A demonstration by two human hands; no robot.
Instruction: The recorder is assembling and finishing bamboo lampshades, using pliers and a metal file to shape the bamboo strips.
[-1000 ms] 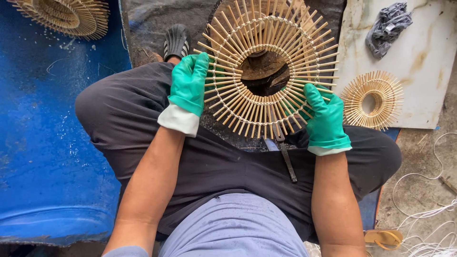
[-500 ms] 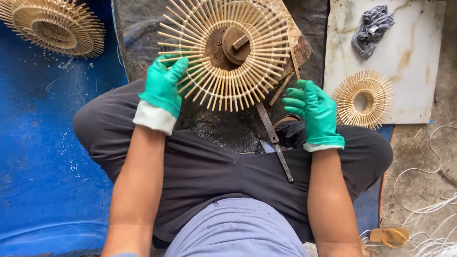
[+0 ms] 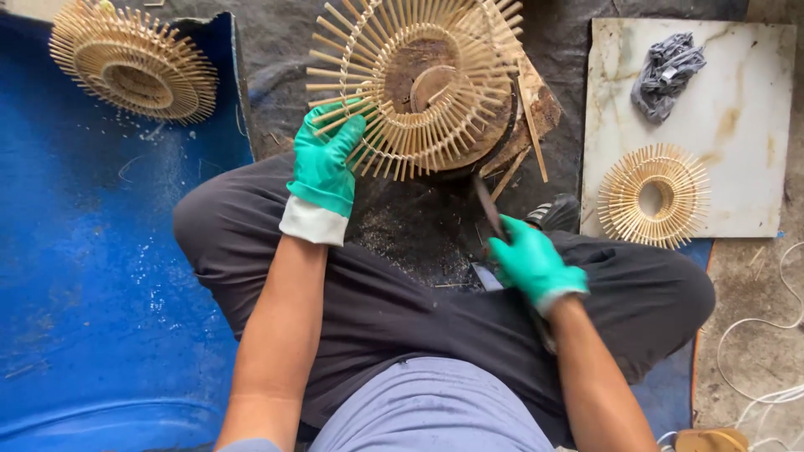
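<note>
**Bamboo ring held on the block, blade taken in hand**

Bamboo slats radiate from the round frame (image 3: 419,84) that lies on a dark wooden block (image 3: 511,125), far from the seated person and near the middle of the scene. The left hand (image 3: 325,163), in a green glove, holds this frame at its near-left edge; its grip is pressed around several slat ends, so the frame sits steady on the block. The right hand (image 3: 529,264), also gloved in green, is lower and to the right, above the knee, apart from the frame. Its grip is pressed together around the handle of a dark knife (image 3: 488,209), with the blade pointing far, toward the block.

I judge the step to be a trimming or cutting of the slats: the frame is positioned and the tool is just taken up. The next move seems to call for bringing the blade to the slat ends while the left fingers stay away from the cutting line.

A second finished frame (image 3: 134,67) rests on the blue sheet (image 3: 100,293) at the far left. A smaller ring (image 3: 653,197) and a grey cloth (image 3: 666,71) lie on the pale marble slab (image 3: 737,151) at the right.
</note>
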